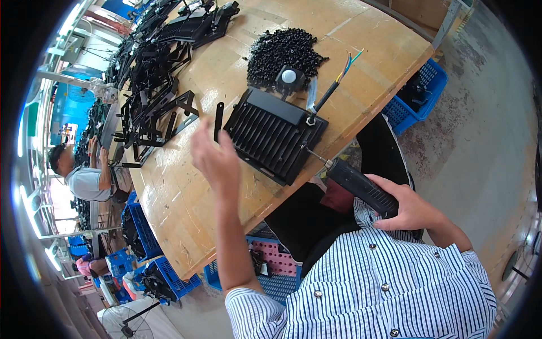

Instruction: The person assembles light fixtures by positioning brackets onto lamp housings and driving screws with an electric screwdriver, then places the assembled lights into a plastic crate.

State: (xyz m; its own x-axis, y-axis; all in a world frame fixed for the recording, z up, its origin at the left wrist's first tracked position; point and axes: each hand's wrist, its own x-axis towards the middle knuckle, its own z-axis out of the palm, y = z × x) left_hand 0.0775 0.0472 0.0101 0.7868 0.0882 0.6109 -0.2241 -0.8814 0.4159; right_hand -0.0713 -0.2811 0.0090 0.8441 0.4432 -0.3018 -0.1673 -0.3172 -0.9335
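Gripping the electric screwdriver [361,186], the right hand [409,206] aims its bit at the black lamp housing [275,135] near the tabletop's [186,226] front edge; the left hand [213,158] hovers loosely open, so the unheld housing could shift.

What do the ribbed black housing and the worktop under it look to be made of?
The ribbed housing looks like cast metal with a matte black coating, judging by its parallel cooling fins; moulded plastic cannot be ruled out. The worktop looks like bare plywood or similar wooden board: tan, scuffed, with visible grain.
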